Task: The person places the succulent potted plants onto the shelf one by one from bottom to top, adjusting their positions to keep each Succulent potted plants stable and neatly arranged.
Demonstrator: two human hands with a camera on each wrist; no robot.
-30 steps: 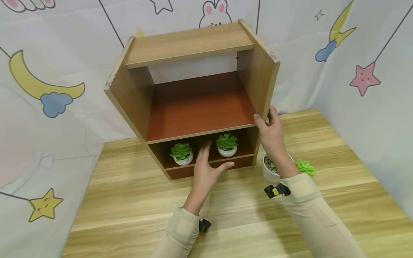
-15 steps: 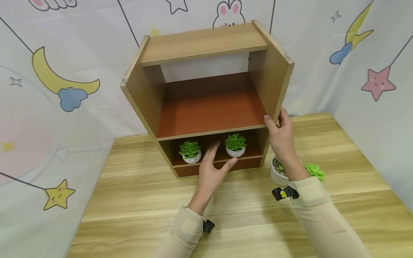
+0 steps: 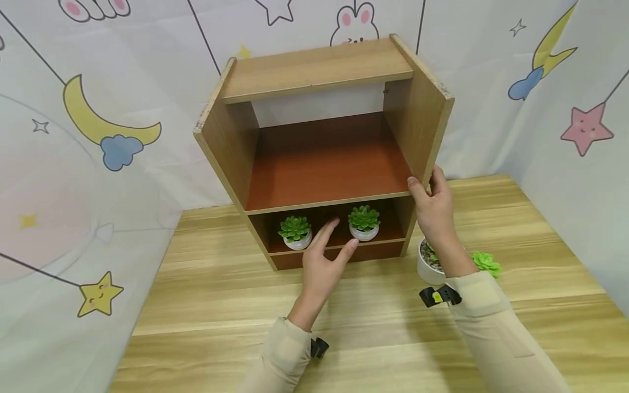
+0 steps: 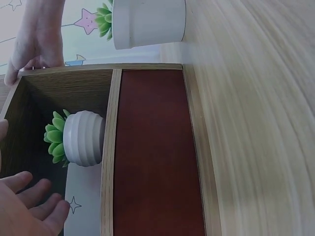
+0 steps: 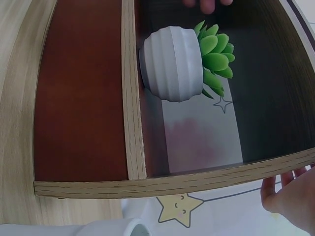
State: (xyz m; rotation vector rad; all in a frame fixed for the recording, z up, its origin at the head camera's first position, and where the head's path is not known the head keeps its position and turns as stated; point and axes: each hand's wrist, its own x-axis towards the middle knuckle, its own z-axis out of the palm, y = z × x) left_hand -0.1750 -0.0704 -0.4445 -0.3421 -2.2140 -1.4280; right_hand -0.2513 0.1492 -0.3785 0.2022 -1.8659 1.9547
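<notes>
A wooden shelf unit (image 3: 329, 202) with a reddish-brown middle board stands on the table. In its lower compartment sit a left succulent (image 3: 295, 229) and a right succulent (image 3: 363, 222), each in a small white pot. My left hand (image 3: 321, 270) reaches to the compartment's front between them. Its fingers are extended, with the thumb apart and nothing held. My right hand (image 3: 436, 210) grips the right side panel (image 3: 429, 120), thumb at its front edge and fingers round the outer side. In the right wrist view, the ribbed pot (image 5: 172, 64) stands apart from the left fingertips (image 5: 206, 5).
Right of the shelf, a larger white pot (image 3: 428, 270) holds gravel, partly hidden by my right forearm. Bright green leaves (image 3: 485, 263) show beyond that arm. A printed white cloth (image 3: 113, 218) hangs behind and beside the wooden table (image 3: 196, 305).
The head view has shifted, so the shelf appears further right. My left thumb has moved slightly closer to the other fingers. My right hand keeps its grip on the side panel.
</notes>
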